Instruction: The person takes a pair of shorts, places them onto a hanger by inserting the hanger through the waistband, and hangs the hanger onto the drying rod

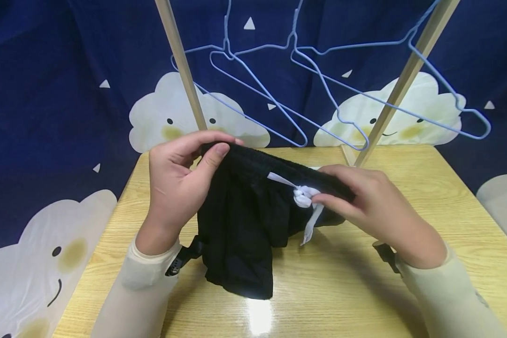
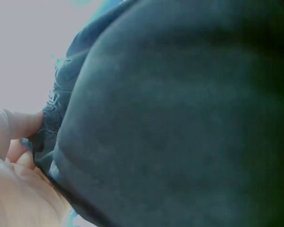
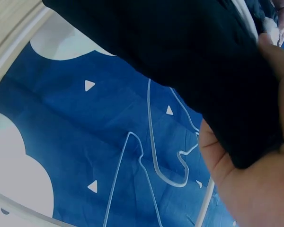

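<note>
A pair of black shorts (image 1: 241, 220) hangs by its elastic waistband over the table, one leg drooping lower at the left. My left hand (image 1: 175, 185) pinches the left end of the waistband, thumb on the near side and fingers behind. At the opposite end my right hand (image 1: 376, 204) grips the band, its thumb beside the knotted white drawstring (image 1: 303, 196). In the left wrist view the dark cloth (image 2: 170, 118) fills most of the picture, with gathered elastic at the thumb. The right wrist view shows the right hand (image 3: 251, 189) wrapped round the band's end.
Several blue wire hangers (image 1: 274, 101) hang behind the shorts, between two slanting wooden posts (image 1: 181, 61). Under the hands lies a wood-grain table (image 1: 321, 291). A dark blue cloth (image 1: 67, 117) with clouds and triangles covers the background.
</note>
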The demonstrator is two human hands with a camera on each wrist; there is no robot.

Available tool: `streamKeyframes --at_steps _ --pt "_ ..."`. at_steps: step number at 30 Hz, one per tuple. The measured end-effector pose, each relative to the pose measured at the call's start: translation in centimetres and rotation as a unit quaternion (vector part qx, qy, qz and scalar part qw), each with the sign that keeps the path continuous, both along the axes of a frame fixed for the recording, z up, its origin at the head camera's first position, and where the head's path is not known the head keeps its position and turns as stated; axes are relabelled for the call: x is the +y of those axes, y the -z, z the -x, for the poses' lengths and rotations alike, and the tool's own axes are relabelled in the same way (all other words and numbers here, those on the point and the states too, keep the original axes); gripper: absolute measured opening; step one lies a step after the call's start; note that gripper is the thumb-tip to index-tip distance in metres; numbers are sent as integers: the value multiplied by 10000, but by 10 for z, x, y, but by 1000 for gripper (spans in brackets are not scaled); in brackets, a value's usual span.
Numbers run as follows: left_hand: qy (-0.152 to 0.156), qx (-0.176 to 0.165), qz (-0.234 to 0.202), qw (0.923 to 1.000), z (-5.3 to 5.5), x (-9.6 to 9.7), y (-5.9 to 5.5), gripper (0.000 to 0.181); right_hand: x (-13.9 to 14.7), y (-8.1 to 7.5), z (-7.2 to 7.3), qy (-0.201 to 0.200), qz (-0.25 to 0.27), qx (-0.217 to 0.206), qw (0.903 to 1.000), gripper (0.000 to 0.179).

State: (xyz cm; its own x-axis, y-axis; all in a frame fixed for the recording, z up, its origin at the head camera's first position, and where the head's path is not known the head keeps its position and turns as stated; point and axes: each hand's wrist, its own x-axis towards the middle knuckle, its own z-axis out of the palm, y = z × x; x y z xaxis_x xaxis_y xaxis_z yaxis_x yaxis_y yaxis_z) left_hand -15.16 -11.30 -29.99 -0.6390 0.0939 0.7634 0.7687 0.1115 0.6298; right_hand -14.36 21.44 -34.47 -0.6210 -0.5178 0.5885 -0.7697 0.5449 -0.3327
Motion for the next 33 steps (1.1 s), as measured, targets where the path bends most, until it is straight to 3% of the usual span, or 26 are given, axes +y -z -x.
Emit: streamKeyframes --at_steps 9,19,33 --pt "-223 -98 -95 9997 1 -5 -1 12 5 -5 -1 382 -44 -108 9992 34" --pt "-540 -265 -244 9979 2 -10 -3 14 15 -7 0 1021 546 82 9932 31" --pt "-516 -308 -475 9971 6 -13 -5 13 19 -11 -2 1792 1599 -25 9707 26"
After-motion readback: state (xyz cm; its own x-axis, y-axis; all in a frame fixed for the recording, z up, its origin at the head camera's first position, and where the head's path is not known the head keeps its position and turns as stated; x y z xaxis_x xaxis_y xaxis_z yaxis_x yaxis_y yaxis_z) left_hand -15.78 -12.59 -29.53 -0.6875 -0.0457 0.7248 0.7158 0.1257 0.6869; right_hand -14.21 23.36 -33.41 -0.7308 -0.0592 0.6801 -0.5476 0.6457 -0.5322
